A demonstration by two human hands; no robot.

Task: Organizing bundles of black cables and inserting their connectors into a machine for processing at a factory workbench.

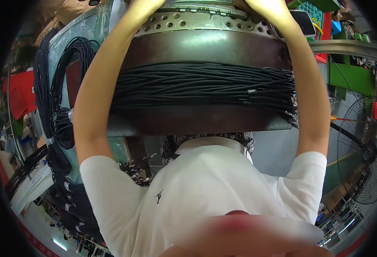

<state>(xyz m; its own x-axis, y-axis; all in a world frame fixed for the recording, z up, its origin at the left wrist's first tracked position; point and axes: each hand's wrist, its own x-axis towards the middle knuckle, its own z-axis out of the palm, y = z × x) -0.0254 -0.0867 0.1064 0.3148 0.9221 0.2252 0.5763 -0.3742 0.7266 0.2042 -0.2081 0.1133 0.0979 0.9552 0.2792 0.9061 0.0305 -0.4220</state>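
Note:
Both my forearms reach up past a long bundle of black cables [188, 85] lying crosswise on a dark brown board [197, 118]. My left hand [149, 5] is cut off by the top edge, beside a metal plate with round holes [165, 20]. My right hand [268, 7] meets the same edge near the plate's right end. The fingers of both hands are out of the picture, so what they hold does not show. Between the wrists runs a narrow metal strip [205, 8] with small fittings. The cables' right ends carry small metallic tips.
Coiled black cables [75, 51] hang over the left side. A dark phone [303, 22] lies at the upper right, by a green panel with buttons [312, 10]. A metal rail [347, 48] extends rightward. A caged fan [366, 150] stands at the right. Red sheeting [22, 94] is far left.

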